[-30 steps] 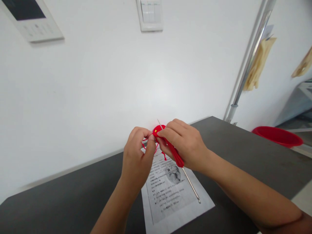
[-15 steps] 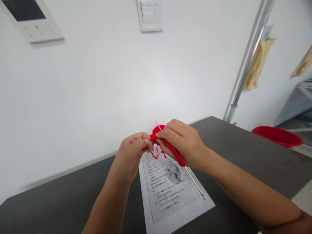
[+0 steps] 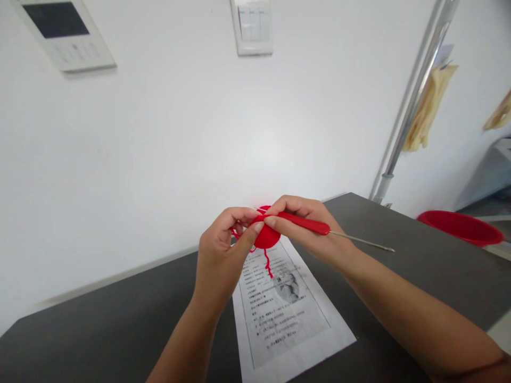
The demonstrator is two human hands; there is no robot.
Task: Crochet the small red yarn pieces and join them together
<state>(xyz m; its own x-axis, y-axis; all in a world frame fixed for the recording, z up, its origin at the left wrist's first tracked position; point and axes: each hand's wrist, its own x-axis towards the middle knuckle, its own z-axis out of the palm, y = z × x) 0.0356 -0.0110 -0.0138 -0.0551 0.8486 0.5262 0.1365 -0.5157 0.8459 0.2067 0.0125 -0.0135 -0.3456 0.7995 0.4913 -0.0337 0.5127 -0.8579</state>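
My right hand point(image 3: 309, 218) is closed around the red handle of a crochet hook point(image 3: 303, 221). The bare metal end of the hook sticks out to the right, and its thin tip reaches left toward my other hand. Red yarn point(image 3: 259, 218) is pinched between the thumb and fingers of my left hand point(image 3: 227, 239). Just below the fingertips shows a round red piece point(image 3: 266, 239); whether it is crocheted work or a yarn ball I cannot tell. A loose yarn tail point(image 3: 268, 264) hangs from it over the printed sheet. The hook's tip meets the yarn between both hands.
A printed paper sheet point(image 3: 295, 330) lies on the dark table point(image 3: 131, 330), under my hands. The white wall point(image 3: 159, 133) rises behind, with a switch panel point(image 3: 254, 24) and an intercom point(image 3: 59, 32). To the right are a metal pole point(image 3: 415, 101) and a red basin point(image 3: 459, 226).
The hook has swung from steeply slanted to nearly level, its metal end now pointing right. My left thumb and fingers have moved right, closer to the right hand. The round red piece shows more.
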